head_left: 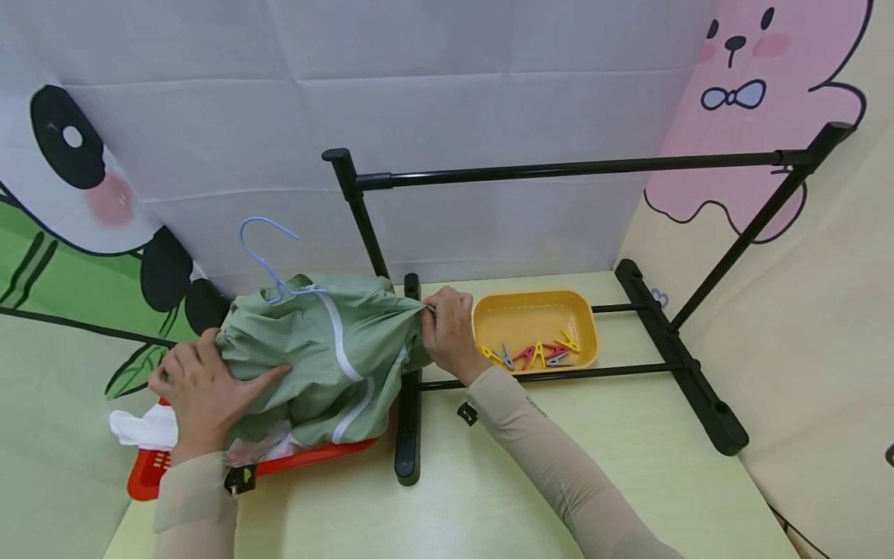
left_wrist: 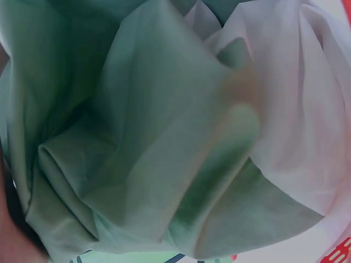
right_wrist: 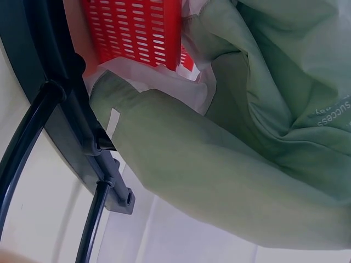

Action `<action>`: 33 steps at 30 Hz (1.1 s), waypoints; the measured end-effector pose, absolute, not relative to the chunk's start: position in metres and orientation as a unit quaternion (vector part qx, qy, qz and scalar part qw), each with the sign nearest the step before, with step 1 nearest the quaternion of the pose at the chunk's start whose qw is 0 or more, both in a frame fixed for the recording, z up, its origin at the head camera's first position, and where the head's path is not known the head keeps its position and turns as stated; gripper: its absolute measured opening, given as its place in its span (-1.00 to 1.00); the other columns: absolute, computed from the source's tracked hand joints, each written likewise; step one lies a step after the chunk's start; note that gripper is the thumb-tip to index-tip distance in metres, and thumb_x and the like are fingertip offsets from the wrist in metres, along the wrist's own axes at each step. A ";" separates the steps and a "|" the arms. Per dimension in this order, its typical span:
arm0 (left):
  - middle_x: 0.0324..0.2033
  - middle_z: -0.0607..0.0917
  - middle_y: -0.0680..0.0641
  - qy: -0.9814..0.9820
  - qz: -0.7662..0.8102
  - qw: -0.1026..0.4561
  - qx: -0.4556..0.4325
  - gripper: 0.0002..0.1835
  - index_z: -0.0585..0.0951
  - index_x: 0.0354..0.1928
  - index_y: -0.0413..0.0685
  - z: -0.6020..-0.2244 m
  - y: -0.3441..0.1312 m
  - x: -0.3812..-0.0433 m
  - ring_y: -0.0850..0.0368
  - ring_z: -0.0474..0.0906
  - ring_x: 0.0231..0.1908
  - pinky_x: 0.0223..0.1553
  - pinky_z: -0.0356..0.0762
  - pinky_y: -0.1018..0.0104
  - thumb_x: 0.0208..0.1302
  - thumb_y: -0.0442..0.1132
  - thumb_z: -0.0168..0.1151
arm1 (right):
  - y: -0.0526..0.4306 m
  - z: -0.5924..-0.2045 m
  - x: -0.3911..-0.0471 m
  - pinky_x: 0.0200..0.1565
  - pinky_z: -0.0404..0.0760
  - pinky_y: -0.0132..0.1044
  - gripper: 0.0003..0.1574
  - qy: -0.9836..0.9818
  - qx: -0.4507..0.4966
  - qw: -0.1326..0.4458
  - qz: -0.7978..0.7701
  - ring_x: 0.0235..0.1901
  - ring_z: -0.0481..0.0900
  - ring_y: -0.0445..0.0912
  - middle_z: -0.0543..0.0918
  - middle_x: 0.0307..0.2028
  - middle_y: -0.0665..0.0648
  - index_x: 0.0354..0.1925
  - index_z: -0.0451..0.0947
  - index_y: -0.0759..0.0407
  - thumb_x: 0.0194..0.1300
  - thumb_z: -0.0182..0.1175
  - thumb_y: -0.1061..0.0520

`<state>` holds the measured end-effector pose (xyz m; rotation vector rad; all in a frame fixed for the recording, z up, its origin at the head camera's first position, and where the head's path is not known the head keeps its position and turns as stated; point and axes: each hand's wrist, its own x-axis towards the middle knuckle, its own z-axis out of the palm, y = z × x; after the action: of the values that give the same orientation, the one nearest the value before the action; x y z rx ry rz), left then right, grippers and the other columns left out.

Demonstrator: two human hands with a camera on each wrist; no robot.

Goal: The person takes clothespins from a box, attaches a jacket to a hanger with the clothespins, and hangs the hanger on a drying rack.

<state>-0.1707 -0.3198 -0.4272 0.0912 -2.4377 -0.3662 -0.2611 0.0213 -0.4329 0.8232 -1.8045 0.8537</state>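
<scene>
A green garment (head_left: pixel 314 334) with white stripes lies bunched over a red basket (head_left: pixel 314 458). From its top rises the hook of a light blue hanger (head_left: pixel 261 260); the rest of the hanger is mostly hidden in the cloth. My left hand (head_left: pixel 206 384) holds the garment's left side, thumb across the front. At the other side my right hand (head_left: pixel 452 330) pinches a corner of the cloth and stretches it toward the rack. In the right wrist view a green sleeve-like part (right_wrist: pixel 219 159) hangs beside the slotted basket wall (right_wrist: pixel 134 33), and small lettering shows on the fabric.
A black rack (head_left: pixel 573 168) stands over the table, its left foot (head_left: pixel 408 435) close to the basket. Between its feet sits a yellow tray (head_left: pixel 534 310) holding several clothespins (head_left: pixel 538 353). White cloth (head_left: pixel 143 427) spills over the basket's left end.
</scene>
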 end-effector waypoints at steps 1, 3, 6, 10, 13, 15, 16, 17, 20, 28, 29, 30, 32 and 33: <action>-0.17 0.29 -0.45 -0.933 -0.140 0.331 0.033 0.26 0.24 0.22 -0.27 -0.427 -0.320 -0.171 -0.45 0.13 -0.10 -0.05 -0.10 -0.35 -0.30 0.65 0.20 | 0.021 -0.433 -0.261 -0.22 0.22 0.00 -0.63 -0.737 0.336 0.472 0.349 -0.37 0.38 0.04 0.41 -0.36 0.19 -0.18 0.31 0.28 0.62 -0.28 0.03; -0.17 0.29 -0.45 -0.934 -0.139 0.329 0.031 0.25 0.23 0.22 -0.26 -0.427 -0.320 -0.170 -0.46 0.12 -0.09 -0.05 -0.10 -0.35 -0.30 0.64 0.21 | 0.022 -0.433 -0.261 -0.21 0.22 0.01 -0.63 -0.736 0.336 0.471 0.350 -0.37 0.38 0.04 0.41 -0.36 0.19 -0.18 0.31 0.28 0.62 -0.28 0.03; -0.18 0.28 -0.46 -0.935 -0.138 0.325 0.028 0.24 0.22 0.23 -0.26 -0.428 -0.321 -0.171 -0.46 0.11 -0.09 -0.05 -0.10 -0.36 -0.30 0.60 0.24 | 0.022 -0.433 -0.261 -0.21 0.21 0.01 -0.63 -0.736 0.337 0.470 0.353 -0.37 0.37 0.04 0.41 -0.36 0.19 -0.18 0.30 0.28 0.63 -0.28 0.03; -0.18 0.26 -0.46 -0.937 -0.135 0.320 0.027 0.22 0.21 0.23 -0.23 -0.429 -0.320 -0.170 -0.46 0.11 -0.08 -0.04 -0.11 -0.37 -0.32 0.55 0.29 | 0.022 -0.433 -0.261 -0.21 0.20 0.00 -0.63 -0.735 0.339 0.468 0.356 -0.37 0.37 0.03 0.41 -0.36 0.18 -0.17 0.30 0.28 0.63 -0.29 0.03; -0.17 0.24 -0.45 -0.936 -0.135 0.325 0.025 0.22 0.20 0.25 -0.22 -0.429 -0.320 -0.169 -0.47 0.10 -0.09 -0.01 -0.13 -0.38 -0.30 0.58 0.22 | 0.023 -0.433 -0.261 -0.21 0.20 0.00 -0.63 -0.736 0.338 0.468 0.354 -0.38 0.36 0.03 0.40 -0.36 0.18 -0.17 0.30 0.28 0.63 -0.29 0.03; -0.17 0.23 -0.45 -0.934 -0.134 0.331 0.021 0.23 0.19 0.26 -0.21 -0.429 -0.320 -0.170 -0.47 0.10 -0.10 0.01 -0.14 -0.38 -0.27 0.63 0.13 | 0.023 -0.434 -0.261 -0.21 0.20 0.00 -0.63 -0.736 0.338 0.468 0.353 -0.38 0.36 0.03 0.40 -0.36 0.18 -0.17 0.30 0.28 0.63 -0.29 0.03; -0.17 0.22 -0.44 -0.933 -0.133 0.335 0.019 0.24 0.18 0.27 -0.20 -0.430 -0.320 -0.170 -0.46 0.09 -0.11 0.02 -0.14 -0.38 -0.26 0.67 0.08 | 0.023 -0.434 -0.260 -0.21 0.19 0.00 -0.63 -0.736 0.338 0.468 0.353 -0.38 0.36 0.03 0.40 -0.36 0.18 -0.17 0.30 0.28 0.63 -0.29 0.03; -0.18 0.21 -0.44 -0.931 -0.131 0.339 0.017 0.25 0.18 0.27 -0.20 -0.430 -0.320 -0.170 -0.46 0.09 -0.11 0.03 -0.14 -0.37 -0.25 0.70 0.03 | 0.023 -0.434 -0.260 -0.22 0.19 0.00 -0.63 -0.735 0.338 0.468 0.354 -0.39 0.35 0.03 0.40 -0.36 0.18 -0.18 0.30 0.27 0.63 -0.29 0.03; -0.19 0.20 -0.44 -0.927 -0.123 0.355 0.011 0.26 0.17 0.26 -0.19 -0.433 -0.321 -0.172 -0.45 0.07 -0.13 0.02 -0.12 -0.36 -0.22 0.73 -0.03 | 0.024 -0.435 -0.260 -0.23 0.18 -0.01 -0.64 -0.733 0.339 0.469 0.358 -0.40 0.34 0.02 0.40 -0.36 0.17 -0.18 0.30 0.27 0.63 -0.29 0.03; -0.20 0.22 -0.43 -0.897 -0.108 0.429 -0.007 0.19 0.20 0.29 -0.17 -0.439 -0.321 -0.177 -0.44 0.07 -0.18 -0.01 -0.05 -0.34 -0.17 0.65 0.02 | 0.027 -0.438 -0.261 -0.24 0.18 -0.01 -0.63 -0.732 0.337 0.480 0.346 -0.41 0.34 0.02 0.40 -0.35 0.17 -0.18 0.30 0.26 0.62 -0.29 0.03; -0.20 0.23 -0.43 -0.890 -0.107 0.442 -0.011 0.18 0.21 0.28 -0.17 -0.440 -0.321 -0.178 -0.43 0.07 -0.19 -0.03 -0.05 -0.33 -0.17 0.64 0.02 | 0.027 -0.439 -0.261 -0.25 0.18 -0.01 -0.63 -0.732 0.336 0.484 0.342 -0.41 0.34 0.02 0.41 -0.35 0.18 -0.18 0.31 0.26 0.62 -0.29 0.03; -0.20 0.24 -0.43 -0.884 -0.106 0.456 -0.014 0.17 0.23 0.28 -0.16 -0.441 -0.321 -0.180 -0.43 0.07 -0.20 -0.04 -0.04 -0.33 -0.17 0.63 0.03 | 0.028 -0.439 -0.261 -0.25 0.18 -0.01 -0.63 -0.733 0.335 0.486 0.338 -0.42 0.34 0.02 0.41 -0.35 0.18 -0.18 0.31 0.26 0.62 -0.29 0.03; -0.20 0.25 -0.42 -0.872 -0.106 0.478 -0.021 0.15 0.25 0.27 -0.16 -0.443 -0.321 -0.181 -0.42 0.08 -0.22 -0.05 -0.04 -0.32 -0.17 0.62 0.04 | 0.029 -0.439 -0.261 -0.26 0.19 -0.01 -0.63 -0.733 0.333 0.491 0.332 -0.43 0.34 0.02 0.41 -0.35 0.18 -0.18 0.31 0.26 0.63 -0.29 0.03; -0.20 0.26 -0.42 -0.868 -0.107 0.484 -0.023 0.14 0.26 0.27 -0.15 -0.443 -0.321 -0.182 -0.42 0.08 -0.22 -0.06 -0.04 -0.32 -0.17 0.62 0.04 | 0.029 -0.439 -0.261 -0.26 0.19 -0.02 -0.63 -0.734 0.331 0.492 0.331 -0.43 0.34 0.02 0.41 -0.35 0.18 -0.18 0.31 0.26 0.63 -0.29 0.03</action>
<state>-0.1818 -0.3207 -0.4433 -0.0556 -2.1140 -0.2599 -0.2606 0.0293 -0.4395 0.8030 -1.7814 0.8023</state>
